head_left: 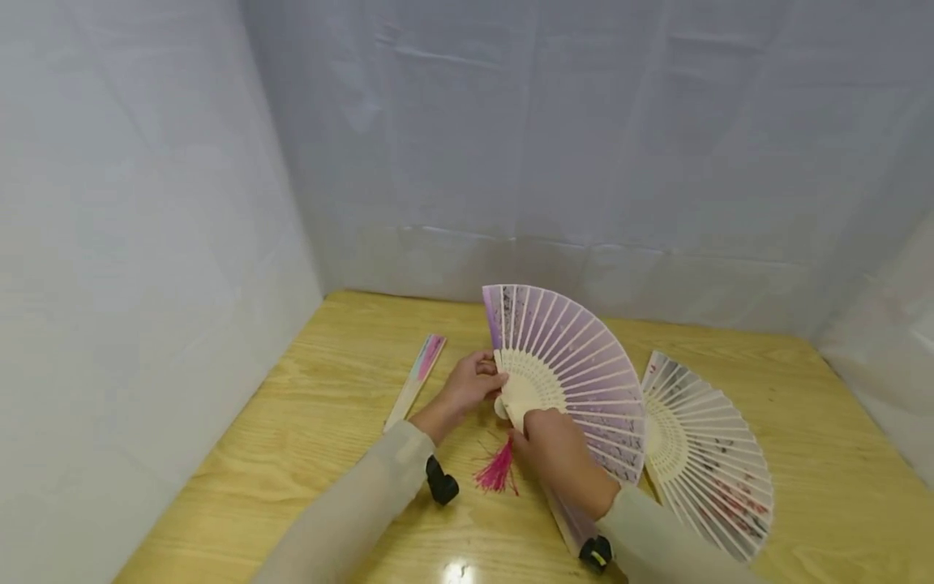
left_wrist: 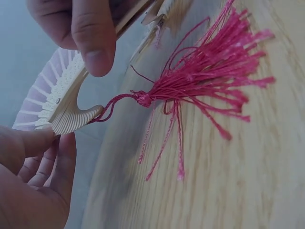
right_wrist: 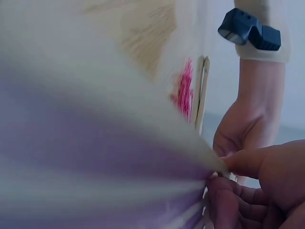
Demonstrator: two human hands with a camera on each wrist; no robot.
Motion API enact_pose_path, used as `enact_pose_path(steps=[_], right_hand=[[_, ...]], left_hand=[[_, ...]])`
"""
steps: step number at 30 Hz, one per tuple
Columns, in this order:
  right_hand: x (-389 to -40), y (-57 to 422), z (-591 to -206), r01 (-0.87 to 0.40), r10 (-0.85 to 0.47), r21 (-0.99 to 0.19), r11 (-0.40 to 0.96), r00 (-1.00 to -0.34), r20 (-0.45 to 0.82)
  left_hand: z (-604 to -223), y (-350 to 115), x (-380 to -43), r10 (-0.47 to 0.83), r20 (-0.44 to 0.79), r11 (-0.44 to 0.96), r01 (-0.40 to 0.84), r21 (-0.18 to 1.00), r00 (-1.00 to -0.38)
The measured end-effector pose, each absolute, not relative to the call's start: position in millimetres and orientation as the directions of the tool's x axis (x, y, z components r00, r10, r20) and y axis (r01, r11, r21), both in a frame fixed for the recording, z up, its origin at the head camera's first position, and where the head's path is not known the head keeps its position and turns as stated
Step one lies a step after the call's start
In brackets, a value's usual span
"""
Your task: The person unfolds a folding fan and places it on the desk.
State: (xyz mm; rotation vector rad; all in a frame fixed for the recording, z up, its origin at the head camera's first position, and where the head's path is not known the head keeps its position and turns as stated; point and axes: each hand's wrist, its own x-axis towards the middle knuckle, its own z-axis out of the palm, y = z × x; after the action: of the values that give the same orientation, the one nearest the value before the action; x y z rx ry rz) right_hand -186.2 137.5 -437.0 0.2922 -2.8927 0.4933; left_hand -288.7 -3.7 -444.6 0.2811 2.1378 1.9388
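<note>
A purple folding fan (head_left: 591, 357) is spread wide above the table, its pale ribs fanned out from a pivot at the lower left. My left hand (head_left: 470, 385) pinches the ribs near one edge stick, close to the pivot. With thumb and fingers my right hand (head_left: 565, 454) grips the opposite edge stick, as the right wrist view shows, where the purple leaf fills much of the picture. From the pivot end a pink tassel (left_wrist: 209, 71) hangs on a looped cord, its strands splayed over the wood in the left wrist view.
A second open fan (head_left: 711, 454), pale with red and dark flower prints, lies to the right on the wooden table (head_left: 292, 462). A folded fan (head_left: 416, 377) with a pink and blue end lies left. White sheeting (head_left: 547, 146) closes off the back and sides.
</note>
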Motion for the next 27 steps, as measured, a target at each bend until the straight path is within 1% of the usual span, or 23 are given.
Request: enact_pose_path(steps=[5,12,21,27], right_hand=[[-186.8,126.5,-437.5,-0.238,-0.184,-0.305,0.922,-0.963,0.196],[-191.0,120.0,-442.3,-0.197,-0.156,-0.358,0.913,-0.978,0.14],[-195.6,116.3,-449.3,-0.209,-0.161,-0.379,0.902,-0.975,0.155],[-199.1,115.3,-452.0,-0.221,-0.171,-0.375,0.9,-0.972,0.164]], left_hand=[[-450.9,-2.8,-292.2,0.298,-0.055,0.163,-0.006,0.987,-0.953],[-456.5,-3.8,-293.5,0.296,-0.031,0.265,0.051,0.963,-0.955],[-464.9,-5.6,-297.1,0.294,0.015,0.343,0.12,0.932,-0.956],[-465.8,-6.0,-298.4,0.274,0.021,0.383,0.129,0.914,-0.961]])
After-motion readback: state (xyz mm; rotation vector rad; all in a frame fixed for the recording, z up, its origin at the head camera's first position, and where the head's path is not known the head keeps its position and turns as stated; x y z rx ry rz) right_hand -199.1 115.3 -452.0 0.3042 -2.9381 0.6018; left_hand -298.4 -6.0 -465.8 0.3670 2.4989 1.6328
